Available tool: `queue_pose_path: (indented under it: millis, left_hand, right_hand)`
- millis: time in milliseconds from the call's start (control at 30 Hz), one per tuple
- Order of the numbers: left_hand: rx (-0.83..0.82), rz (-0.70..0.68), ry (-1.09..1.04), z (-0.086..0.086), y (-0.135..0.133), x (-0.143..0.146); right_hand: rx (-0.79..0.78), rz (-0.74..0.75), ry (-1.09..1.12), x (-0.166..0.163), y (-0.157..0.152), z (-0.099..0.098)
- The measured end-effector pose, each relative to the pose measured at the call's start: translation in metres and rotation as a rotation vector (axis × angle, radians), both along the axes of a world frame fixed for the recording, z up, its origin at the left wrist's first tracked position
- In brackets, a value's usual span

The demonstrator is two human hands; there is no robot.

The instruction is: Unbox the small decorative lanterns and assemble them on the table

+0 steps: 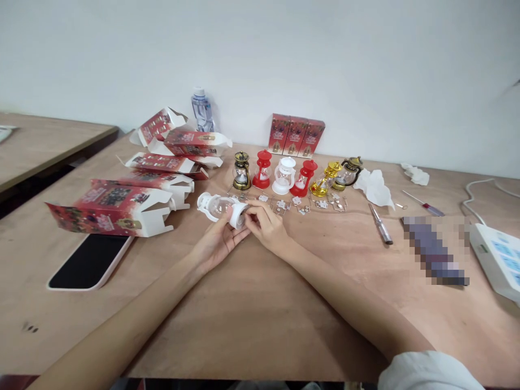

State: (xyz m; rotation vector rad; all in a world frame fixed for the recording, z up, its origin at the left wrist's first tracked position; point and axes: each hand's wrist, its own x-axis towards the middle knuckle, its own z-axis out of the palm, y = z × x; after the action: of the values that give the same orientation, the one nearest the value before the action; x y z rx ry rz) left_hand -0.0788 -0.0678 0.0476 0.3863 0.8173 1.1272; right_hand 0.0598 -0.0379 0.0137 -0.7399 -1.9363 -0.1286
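Note:
A small white toy lantern [220,207] lies on its side in my left hand [221,238], its base turned toward the right. The left fingers wrap round the base from below. My right hand [266,225] is at the open underside of that base, thumb and fingertips pinched together; whatever they may hold there is hidden. Beyond the hands stand a bronze lantern [241,172], a red lantern [264,169], a white lantern [284,176], another red lantern [304,179], a gold lantern [326,179] and a dark bronze lantern [348,173]. Small metal parts [283,205] lie before them.
Opened red boxes [109,208] are heaped at left, over a phone [91,261]. A water bottle [202,111] and three upright red boxes [296,135] stand by the wall. At right lie crumpled paper [374,187], a screwdriver [424,204], a pen-like tool [381,225] and a white power strip [498,257].

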Motion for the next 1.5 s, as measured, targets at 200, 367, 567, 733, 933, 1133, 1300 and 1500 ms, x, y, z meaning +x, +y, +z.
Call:
queue_pose_path:
  millis: [200,367,567,733,933,1133,1300,1500]
  left_hand:
    - [-0.039,0.011,0.0,0.005,-0.001,0.002]
    - [-0.056,0.021,-0.006,0.006,-0.001,0.003]
    - [-0.056,0.008,-0.005,0.006,-0.001,0.002]
    - [-0.013,-0.05,0.096,0.003,0.0,-0.001]
    - [0.29,-0.057,0.735,0.002,0.0,-0.012]
    - [0.665,0.065,1.397,0.014,-0.007,-0.016]
    - [0.707,0.084,1.454,0.01,-0.01,-0.015]
    - [0.786,0.121,1.474,0.003,-0.011,-0.013]
  right_hand:
    - [-0.084,0.034,0.032,0.001,0.0,-0.004]
    - [0.014,0.037,0.049,0.0,0.0,-0.004]
    - [0.042,0.03,0.061,-0.001,0.0,-0.003]
    - [-0.104,0.162,0.173,0.0,-0.002,-0.001]
    - [-0.566,0.372,0.423,0.0,-0.002,-0.004]
    - [-0.805,0.482,0.732,-0.01,0.0,-0.006]
    - [-1.05,0.576,0.903,-0.01,0.004,-0.008]
    - [-1.261,0.635,1.043,-0.008,0.007,-0.003]
